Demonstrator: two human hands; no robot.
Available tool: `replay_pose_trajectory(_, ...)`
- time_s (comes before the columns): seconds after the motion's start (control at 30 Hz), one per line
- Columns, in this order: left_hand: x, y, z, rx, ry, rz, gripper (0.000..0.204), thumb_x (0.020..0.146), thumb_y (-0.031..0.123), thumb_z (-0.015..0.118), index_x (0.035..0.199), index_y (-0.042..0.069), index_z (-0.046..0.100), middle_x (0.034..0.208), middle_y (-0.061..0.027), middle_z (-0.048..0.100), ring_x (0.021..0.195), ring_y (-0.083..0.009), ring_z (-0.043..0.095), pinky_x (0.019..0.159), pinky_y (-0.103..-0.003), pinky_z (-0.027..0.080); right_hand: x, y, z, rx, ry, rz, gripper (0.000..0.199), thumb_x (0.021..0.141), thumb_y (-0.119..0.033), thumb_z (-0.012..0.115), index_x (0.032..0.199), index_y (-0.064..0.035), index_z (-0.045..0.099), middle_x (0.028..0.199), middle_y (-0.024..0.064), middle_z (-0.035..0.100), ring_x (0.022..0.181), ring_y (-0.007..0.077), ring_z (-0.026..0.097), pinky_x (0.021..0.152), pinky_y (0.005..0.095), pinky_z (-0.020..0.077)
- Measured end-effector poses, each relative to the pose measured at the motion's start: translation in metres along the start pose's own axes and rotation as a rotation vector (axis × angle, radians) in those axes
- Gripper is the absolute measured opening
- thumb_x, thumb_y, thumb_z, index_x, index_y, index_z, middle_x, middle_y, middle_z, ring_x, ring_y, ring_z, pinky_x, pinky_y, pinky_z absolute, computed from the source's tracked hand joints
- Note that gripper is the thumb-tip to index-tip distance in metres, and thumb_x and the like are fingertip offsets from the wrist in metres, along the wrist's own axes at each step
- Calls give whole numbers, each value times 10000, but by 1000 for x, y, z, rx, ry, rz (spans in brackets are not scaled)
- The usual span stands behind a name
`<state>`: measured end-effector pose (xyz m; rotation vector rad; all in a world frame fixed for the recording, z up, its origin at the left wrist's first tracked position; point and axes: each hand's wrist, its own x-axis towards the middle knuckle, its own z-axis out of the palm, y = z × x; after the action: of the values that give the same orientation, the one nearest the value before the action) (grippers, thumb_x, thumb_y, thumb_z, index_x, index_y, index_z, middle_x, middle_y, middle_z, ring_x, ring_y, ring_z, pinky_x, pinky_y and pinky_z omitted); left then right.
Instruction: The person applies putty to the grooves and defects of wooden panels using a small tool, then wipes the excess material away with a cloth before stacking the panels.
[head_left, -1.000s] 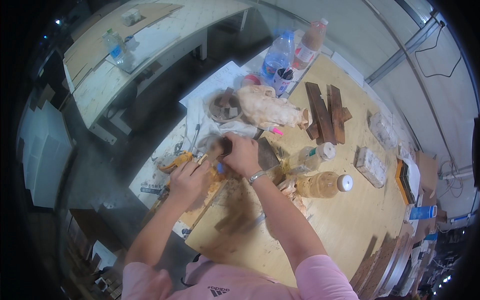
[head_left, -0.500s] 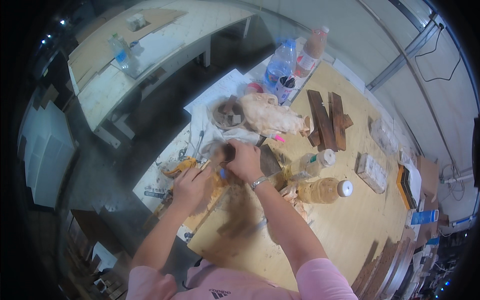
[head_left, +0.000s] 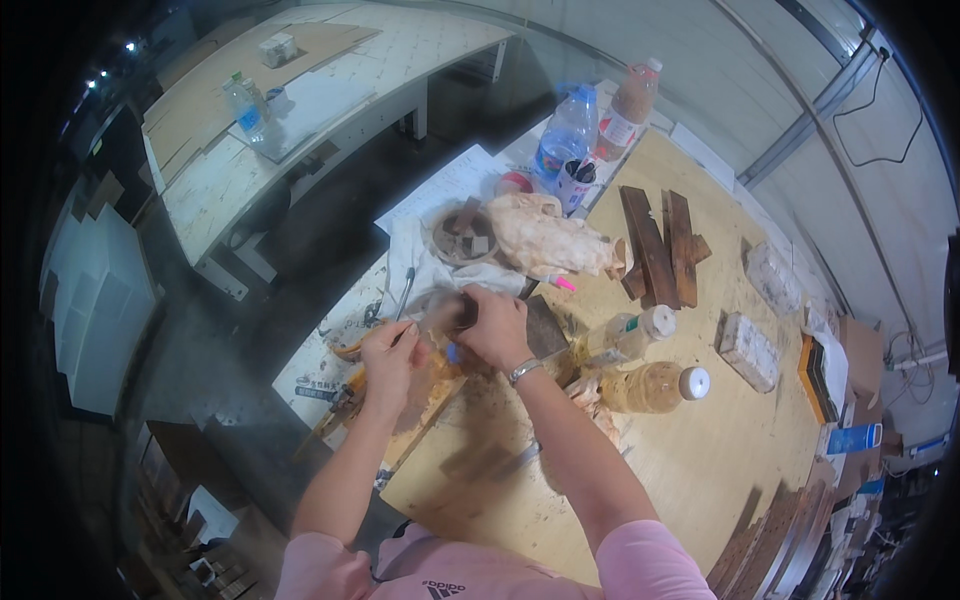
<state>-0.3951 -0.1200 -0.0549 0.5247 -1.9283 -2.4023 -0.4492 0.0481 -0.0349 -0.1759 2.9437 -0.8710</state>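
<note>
My right hand (head_left: pixel 498 328), with a metal band at its wrist, is closed around a dark brown piece (head_left: pixel 465 312), blurred and partly covered by the fingers. Just left of it, my left hand (head_left: pixel 388 364) is raised with thumb and fingers pinched together. Whatever is in that pinch is too small to name. Below the hands lies a yellowish, stained board (head_left: pixel 437 385). An orange-yellow tool (head_left: pixel 350 350) is partly hidden behind my left hand. A dark flat block (head_left: pixel 546 328) sits to the right of my right hand.
Beyond the hands are a round bowl (head_left: pixel 463 236), a crumpled stained cloth (head_left: pixel 552 236) and a pink-tipped marker (head_left: pixel 563 284). To the right, a bottle of yellowish liquid (head_left: pixel 645 387) lies beside another bottle (head_left: pixel 622 338). Dark wooden strips (head_left: pixel 652 250) rest farther back.
My left hand has lifted slightly away from the orange-yellow tool, its fingers now pinched upright. The right hand keeps its hold on the dark piece. The whole view has shifted a little.
</note>
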Motion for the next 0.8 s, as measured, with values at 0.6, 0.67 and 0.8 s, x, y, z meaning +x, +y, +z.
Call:
replay_pose_trajectory(0.6, -36, 6, -39, -201, 73, -104, 104, 923, 79, 618, 954, -7, 669, 690, -51, 618, 536, -107, 556, 494, -229, 466, -6, 22, -16, 297, 150, -108, 623, 636, -246, 828, 1181, -46, 602, 1183, 165, 591, 1108, 350, 549, 969, 411, 433)
replay_pose_trajectory(0.67, -43, 6, -44, -220, 95, -109, 102, 925, 80, 620, 954, -5, 668, 688, -48, 614, 537, -104, 555, 493, -226, 467, -23, 16, -43, 284, 153, -98, 548, 668, -199, 807, 1142, -13, 604, 1153, 165, 579, 1093, 344, 551, 967, 396, 450)
replay_pose_trajectory(0.8, -52, 1, -52, -208, 95, -99, 100, 926, 82, 622, 956, -2, 668, 691, -43, 615, 546, -98, 560, 492, -222, 470, -49, 23, -46, 112, 99, -214, 471, 717, -188, 766, 1125, -8, 613, 1140, 160, 582, 1091, 348, 548, 965, 398, 455)
